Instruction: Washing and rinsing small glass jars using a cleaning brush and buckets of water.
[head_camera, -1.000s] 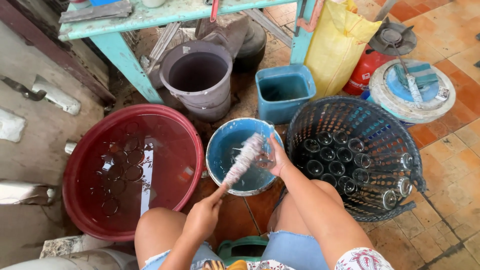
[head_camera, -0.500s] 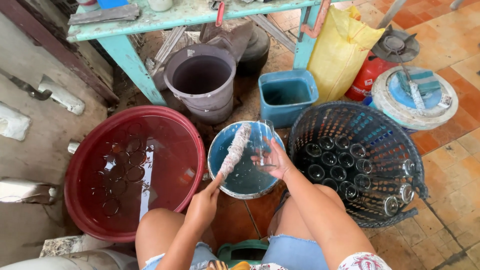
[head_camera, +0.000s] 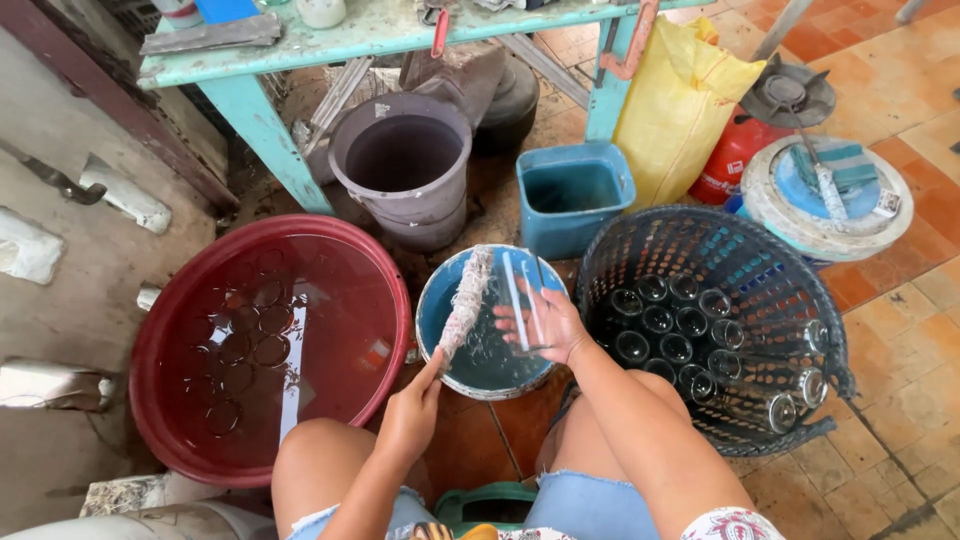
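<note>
The clear glass (head_camera: 525, 300) in the right grip (head_camera: 545, 325) is blurring, its outline unclear. Water in the red basin (head_camera: 180, 420), left of the left grip (head_camera: 412, 415), is dimming the sunken glasses (head_camera: 240, 340).

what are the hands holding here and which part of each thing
Left hand grips the bottle brush by its lower handle end. Right hand holds a clear glass bottle around its lower body, over the blue basin.

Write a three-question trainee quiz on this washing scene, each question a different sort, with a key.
1. True or false: the left hand holds a brush over the small blue basin.
2. What does the right hand hold? A clear glass bottle; B sponge; C spoon.
3. Fill in: washed bottles stand in the black ___, while others soak in the red tub.

Key: 1 true; 2 A; 3 basket.
</note>
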